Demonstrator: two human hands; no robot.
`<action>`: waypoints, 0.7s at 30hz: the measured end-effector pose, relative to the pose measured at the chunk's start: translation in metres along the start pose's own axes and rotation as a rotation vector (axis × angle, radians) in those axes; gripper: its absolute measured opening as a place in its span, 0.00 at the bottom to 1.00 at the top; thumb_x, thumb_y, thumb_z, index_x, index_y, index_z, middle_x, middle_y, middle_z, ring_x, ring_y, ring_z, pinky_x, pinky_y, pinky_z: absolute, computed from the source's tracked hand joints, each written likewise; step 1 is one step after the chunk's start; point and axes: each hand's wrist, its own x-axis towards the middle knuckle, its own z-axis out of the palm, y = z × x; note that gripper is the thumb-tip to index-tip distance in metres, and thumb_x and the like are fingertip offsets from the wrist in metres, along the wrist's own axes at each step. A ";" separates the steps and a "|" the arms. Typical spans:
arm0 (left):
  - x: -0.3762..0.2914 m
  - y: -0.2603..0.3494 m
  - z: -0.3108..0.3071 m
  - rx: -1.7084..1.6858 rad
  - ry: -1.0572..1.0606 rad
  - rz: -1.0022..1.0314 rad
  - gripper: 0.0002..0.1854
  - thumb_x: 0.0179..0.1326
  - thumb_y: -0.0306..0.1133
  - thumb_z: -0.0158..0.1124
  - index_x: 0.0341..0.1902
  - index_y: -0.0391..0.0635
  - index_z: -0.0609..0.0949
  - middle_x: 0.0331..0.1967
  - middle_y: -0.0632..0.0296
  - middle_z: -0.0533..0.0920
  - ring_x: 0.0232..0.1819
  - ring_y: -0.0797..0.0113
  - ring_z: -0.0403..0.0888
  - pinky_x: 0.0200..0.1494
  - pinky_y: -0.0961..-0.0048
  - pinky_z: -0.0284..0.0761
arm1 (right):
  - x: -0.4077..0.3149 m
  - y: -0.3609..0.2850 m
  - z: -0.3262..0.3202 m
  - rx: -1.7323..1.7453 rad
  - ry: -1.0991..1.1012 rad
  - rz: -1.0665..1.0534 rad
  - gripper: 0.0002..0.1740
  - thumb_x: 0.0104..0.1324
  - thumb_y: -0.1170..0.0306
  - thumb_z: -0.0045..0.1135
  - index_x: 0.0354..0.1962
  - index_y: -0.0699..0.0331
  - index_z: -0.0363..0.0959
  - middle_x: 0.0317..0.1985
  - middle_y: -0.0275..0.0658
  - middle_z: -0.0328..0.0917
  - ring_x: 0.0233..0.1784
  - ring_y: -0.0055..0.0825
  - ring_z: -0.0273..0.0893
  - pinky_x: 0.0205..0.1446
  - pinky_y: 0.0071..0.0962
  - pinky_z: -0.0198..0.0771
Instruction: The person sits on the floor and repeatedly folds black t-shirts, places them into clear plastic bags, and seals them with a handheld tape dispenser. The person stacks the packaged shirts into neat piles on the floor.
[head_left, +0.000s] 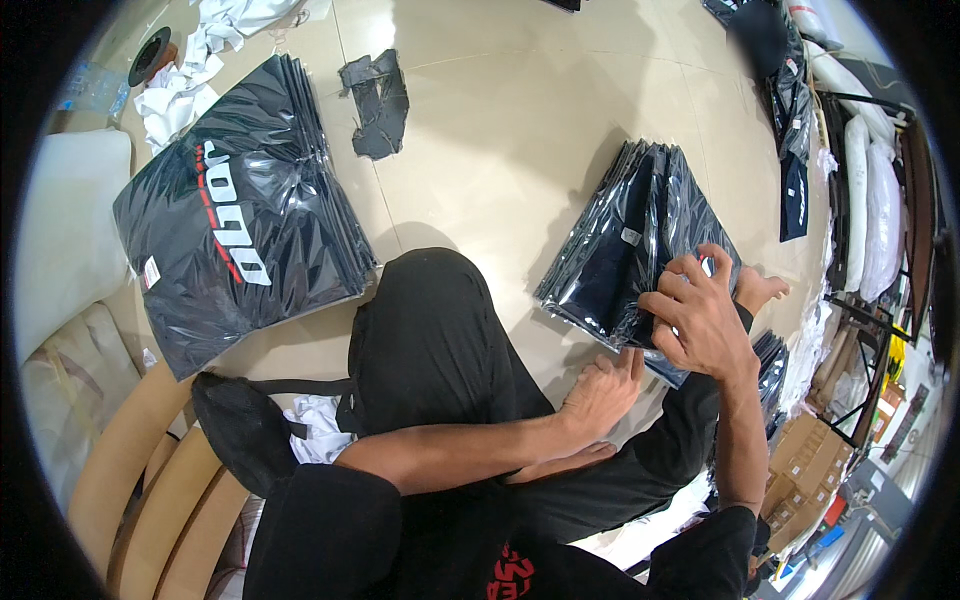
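Observation:
A stack of dark folded garments in clear plastic bags (600, 266) lies on the floor tiles ahead and to the right of my knees. My right hand (697, 319) is on the stack's near right part, with bent fingers gripping a bagged garment where the film is creased. My left hand (600, 390) reaches across my lap, and its fingertips touch the near edge of the stack; whether they pinch the plastic is hidden. A larger stack of bagged dark garments (232, 202) sits to the left, its top piece bearing white and red lettering.
A grey fabric scrap (376, 103) lies between the stacks. White cloth scraps (176, 97) and a plastic bottle (94, 88) are at the far left. Cardboard tubes (169, 517) stand near my left side. Rolls on a rack (881, 217) and cardboard boxes (806, 480) line the right.

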 end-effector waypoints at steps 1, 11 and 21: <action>0.000 0.000 -0.001 -0.001 0.001 -0.003 0.26 0.56 0.37 0.70 0.54 0.32 0.80 0.45 0.56 0.80 0.27 0.72 0.81 0.21 0.76 0.78 | -0.001 0.001 0.001 0.009 -0.004 0.003 0.14 0.53 0.61 0.55 0.31 0.61 0.83 0.31 0.38 0.73 0.50 0.37 0.75 0.74 0.60 0.54; -0.001 -0.001 0.010 -0.044 -0.042 0.061 0.31 0.58 0.36 0.68 0.64 0.31 0.79 0.60 0.42 0.81 0.28 0.68 0.85 0.25 0.75 0.82 | 0.046 -0.004 0.008 0.116 -0.083 -0.070 0.22 0.51 0.56 0.48 0.17 0.65 0.83 0.64 0.45 0.84 0.80 0.45 0.66 0.83 0.68 0.42; -0.002 -0.007 0.003 -0.087 0.004 0.005 0.33 0.59 0.36 0.67 0.67 0.32 0.78 0.57 0.46 0.82 0.28 0.69 0.84 0.27 0.75 0.80 | 0.074 -0.002 0.016 0.135 -0.252 -0.105 0.24 0.50 0.60 0.47 0.21 0.69 0.87 0.46 0.42 0.90 0.74 0.44 0.74 0.86 0.71 0.41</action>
